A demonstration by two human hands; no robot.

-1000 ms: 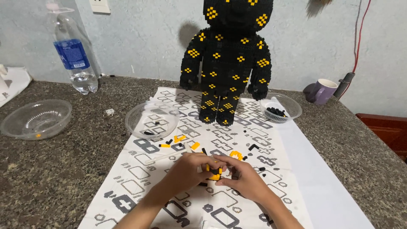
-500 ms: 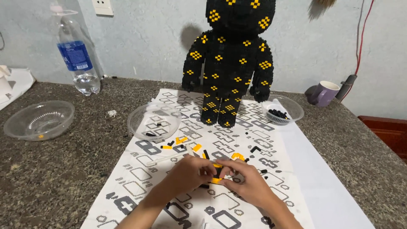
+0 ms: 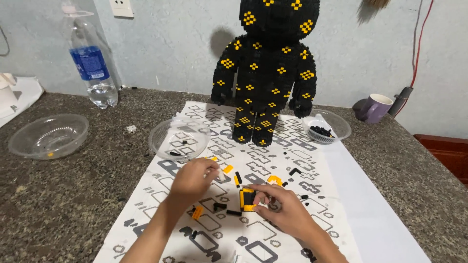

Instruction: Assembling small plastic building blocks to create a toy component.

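- Right hand resting on the patterned paper sheet, fingertips pinching a small black and yellow brick assembly, near the middle of the sheet.
- Left hand just to the left, fingers curled together over loose pieces; cannot tell whether holding one.
- Loose yellow and black bricks scattered between and around both hands.
- Large black brick figure with yellow spots standing upright at the far edge of the sheet.
- Clear bowl far left of the hands; another clear bowl with black pieces far right.
- Water bottle, empty clear bowl and purple mug on the stone table.
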